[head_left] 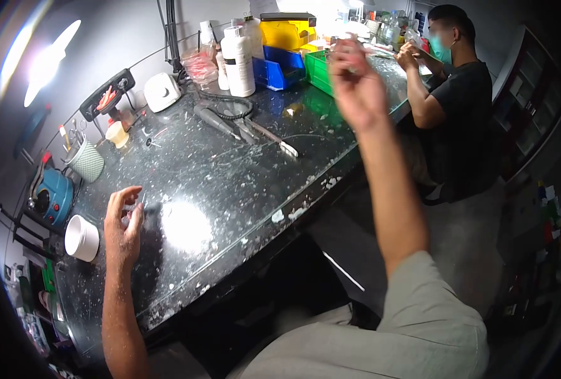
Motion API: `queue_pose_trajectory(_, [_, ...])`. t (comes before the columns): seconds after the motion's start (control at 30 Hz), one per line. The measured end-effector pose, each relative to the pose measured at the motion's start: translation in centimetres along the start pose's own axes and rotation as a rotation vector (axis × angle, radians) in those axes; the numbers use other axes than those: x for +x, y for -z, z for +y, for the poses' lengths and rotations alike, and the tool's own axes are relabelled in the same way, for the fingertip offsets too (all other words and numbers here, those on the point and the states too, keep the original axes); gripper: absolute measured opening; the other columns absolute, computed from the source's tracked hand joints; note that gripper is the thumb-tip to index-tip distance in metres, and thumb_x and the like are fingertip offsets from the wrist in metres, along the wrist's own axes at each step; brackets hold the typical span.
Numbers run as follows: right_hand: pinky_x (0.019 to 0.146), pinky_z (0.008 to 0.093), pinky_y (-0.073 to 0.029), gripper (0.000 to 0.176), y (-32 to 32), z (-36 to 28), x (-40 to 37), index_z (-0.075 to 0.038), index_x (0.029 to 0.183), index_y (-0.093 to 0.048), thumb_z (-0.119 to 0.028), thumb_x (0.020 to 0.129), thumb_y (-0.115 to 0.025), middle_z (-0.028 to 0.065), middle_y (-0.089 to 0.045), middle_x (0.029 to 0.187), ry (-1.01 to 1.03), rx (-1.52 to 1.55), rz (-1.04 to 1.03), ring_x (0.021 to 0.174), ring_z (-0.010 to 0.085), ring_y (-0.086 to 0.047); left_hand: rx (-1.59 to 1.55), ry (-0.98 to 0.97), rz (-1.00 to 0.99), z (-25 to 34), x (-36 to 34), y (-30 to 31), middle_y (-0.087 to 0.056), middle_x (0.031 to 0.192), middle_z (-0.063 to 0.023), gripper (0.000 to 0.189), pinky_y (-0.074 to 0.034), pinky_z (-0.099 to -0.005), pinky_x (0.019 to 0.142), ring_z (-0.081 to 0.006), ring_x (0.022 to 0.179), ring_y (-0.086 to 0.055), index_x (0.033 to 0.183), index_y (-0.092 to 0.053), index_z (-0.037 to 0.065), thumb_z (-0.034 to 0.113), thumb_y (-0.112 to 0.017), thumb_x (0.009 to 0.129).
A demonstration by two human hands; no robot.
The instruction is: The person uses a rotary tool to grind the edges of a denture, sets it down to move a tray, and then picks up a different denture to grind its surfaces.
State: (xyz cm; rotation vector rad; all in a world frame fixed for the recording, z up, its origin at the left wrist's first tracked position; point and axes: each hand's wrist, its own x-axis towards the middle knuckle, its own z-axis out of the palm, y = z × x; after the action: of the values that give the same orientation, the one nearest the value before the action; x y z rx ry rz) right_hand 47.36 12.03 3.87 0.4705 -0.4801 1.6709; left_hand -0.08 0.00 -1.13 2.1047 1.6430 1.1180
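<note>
My left hand (124, 218) is at the left side of the dark, dust-specked table (230, 189), its fingers curled round something small and thin that I cannot make out. Just left of it stands a white cup (82, 238). My right hand (358, 82) is raised over the far right of the table, in front of the green bin (319, 72). Its fingers are bent and blurred by motion, with something reddish at their tips that is too smeared to name.
Blue (279, 68) and yellow (286, 31) bins, a white bottle (237, 62), a handheld tool (217, 120) and a brush (274, 138) are on the table. A green cup of tools (85, 161) is at left. A masked person (460, 95) sits at right.
</note>
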Motion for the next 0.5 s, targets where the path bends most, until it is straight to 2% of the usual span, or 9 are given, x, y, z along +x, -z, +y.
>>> queue_pose_trajectory(0.07, [0.07, 0.0268, -0.056, 0.024, -1.6, -5.9, -1.2, 0.0, 0.119, -0.062, 0.003, 0.095, -0.062, 0.0133, -0.062, 0.104, 0.164, -0.277, 0.129, 0.082, 0.0174, -0.059, 0.151, 0.031, 0.0, 1.3, -0.1, -1.2, -0.057, 0.121, -0.0116, 0.038, -0.045, -0.0383, 0.1, -0.0245, 0.117, -0.056, 0.125, -0.061, 0.007, 0.018, -0.07, 0.089])
queue_pose_trajectory(0.1, [0.071, 0.0274, -0.056, 0.022, -1.0, -9.4, -1.2, 0.002, 0.117, -0.061, 0.004, 0.095, -0.061, 0.0144, -0.061, 0.103, 0.243, -0.425, 0.189, 0.082, 0.0179, -0.06, 0.155, 0.116, -0.013, 1.6, 0.1, -1.6, -0.054, 0.132, -0.014, 0.056, -0.042, -0.0431, 0.106, -0.0295, 0.125, -0.053, 0.131, -0.058, 0.007, 0.028, -0.079, 0.084])
queue_pose_trajectory(0.13, [0.071, 0.028, -0.057, 0.021, 0.3, -13.2, -0.7, 0.003, 0.116, -0.061, 0.005, 0.095, -0.06, 0.0155, -0.061, 0.103, 0.319, -0.576, 0.25, 0.083, 0.0184, -0.06, 0.151, 0.134, -0.01, 1.8, 0.4, -2.1, -0.054, 0.132, -0.014, 0.056, -0.042, -0.0431, 0.106, -0.0295, 0.125, -0.053, 0.131, -0.058, 0.007, 0.028, -0.079, 0.084])
queue_pose_trajectory(0.2, [0.072, 0.0299, -0.058, 0.019, 5.2, -22.2, 1.4, 0.005, 0.113, -0.06, 0.006, 0.093, -0.058, 0.0174, -0.062, 0.105, 0.358, -0.75, 0.279, 0.088, 0.0226, -0.063, 0.593, -0.126, 0.06, 2.0, 1.1, -3.0, -0.051, 0.138, -0.0166, 0.064, -0.038, -0.0458, 0.111, -0.0345, 0.13, -0.048, 0.134, -0.055, 0.005, 0.025, -0.082, 0.079])
queue_pose_trajectory(0.27, [0.071, 0.0306, -0.059, 0.015, 7.6, -24.6, 4.2, 0.005, 0.107, -0.06, 0.0, 0.093, -0.056, 0.0191, -0.064, 0.104, 0.511, -0.657, 0.755, 0.088, 0.0247, -0.065, 0.561, -0.187, 0.008, 5.3, 2.0, -4.6, -0.049, 0.141, -0.018, 0.073, -0.035, -0.0484, 0.114, -0.0382, 0.135, -0.043, 0.134, -0.054, 0.005, 0.02, -0.087, 0.071])
queue_pose_trajectory(0.33, [0.071, 0.0312, -0.06, 0.018, 11.6, -27.5, 7.3, 0.003, 0.103, -0.06, -0.008, 0.093, -0.051, 0.0198, -0.066, 0.099, 0.484, -0.723, 0.799, 0.085, 0.0265, -0.067, 0.339, -0.226, -0.166, 8.3, 3.3, -7.2, -0.048, 0.141, -0.0185, 0.077, -0.036, -0.0486, 0.113, -0.04, 0.135, -0.043, 0.132, -0.055, 0.005, 0.026, -0.09, 0.067])
queue_pose_trajectory(0.4, [0.07, 0.0304, -0.059, 0.019, 14.4, -28.7, 10.0, 0.002, 0.101, -0.061, -0.01, 0.094, -0.048, 0.0182, -0.067, 0.094, 0.521, -1.008, 1.003, 0.078, 0.0253, -0.067, 0.137, -0.309, -0.388, 10.7, 4.6, -9.8, -0.046, 0.142, -0.0211, 0.077, -0.033, -0.0517, 0.115, -0.0417, 0.138, -0.039, 0.134, -0.054, 0.005, 0.036, -0.088, 0.073])
queue_pose_trajectory(0.47, [0.065, 0.034, -0.058, 0.02, 21.3, -34.8, 12.3, -0.003, 0.104, -0.064, -0.006, 0.091, -0.049, 0.0134, -0.07, 0.098, 0.352, -1.21, 1.03, 0.072, 0.0216, -0.066, 0.244, -0.448, -0.572, 11.7, 6.1, -12.5, -0.042, 0.148, -0.0221, 0.084, -0.023, -0.0565, 0.119, -0.0414, 0.143, -0.034, 0.142, -0.048, 0.003, 0.056, -0.074, 0.082])
queue_pose_trajectory(0.5, [0.066, 0.0344, -0.057, 0.02, 21.4, -34.4, 12.4, -0.003, 0.106, -0.064, -0.008, 0.091, -0.051, 0.013, -0.07, 0.101, 0.179, -1.372, 0.915, 0.073, 0.0213, -0.066, 0.257, -0.42, -0.631, 12.0, 6.8, -13.3, -0.041, 0.15, -0.0221, 0.086, -0.021, -0.0569, 0.12, -0.0424, 0.143, -0.032, 0.144, -0.046, 0.004, 0.059, -0.071, 0.082])
